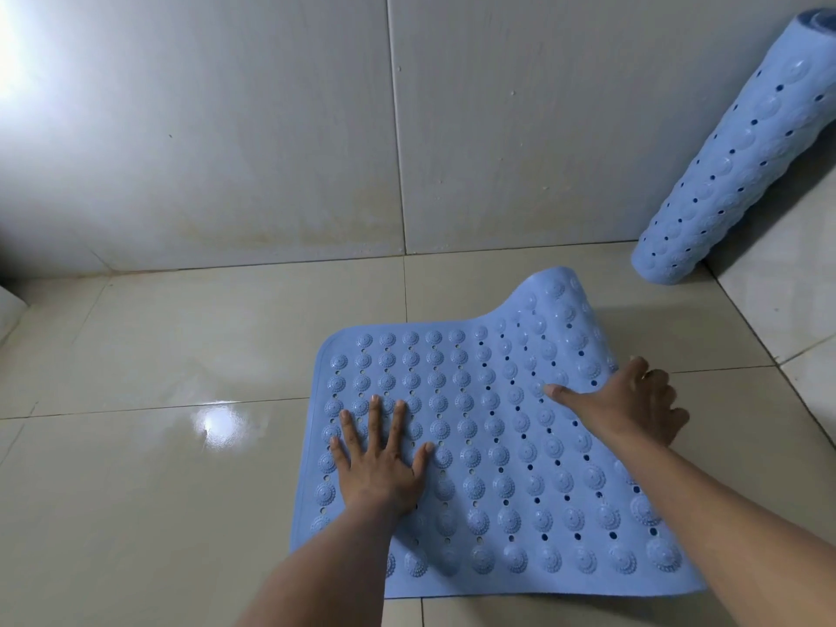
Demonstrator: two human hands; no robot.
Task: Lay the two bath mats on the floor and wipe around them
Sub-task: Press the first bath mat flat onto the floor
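The blue bath mat point(493, 450) lies mostly flat on the tiled floor point(158, 445), its far right corner curled up. The left hand point(380, 459) presses it, fingers spread flat. The right hand point(633, 405) is clamped on its right edge. A rolled mat point(742, 151) leans against the wall point(271, 129), well apart.

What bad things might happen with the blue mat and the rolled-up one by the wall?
The open mat curls up at its far right corner, where the right hand holds its edge; let go, it may spring back instead of lying flat. The left hand presses only one spot. The rolled mat leans tilted in the corner and might tip over. The floor looks shiny, maybe slippery.
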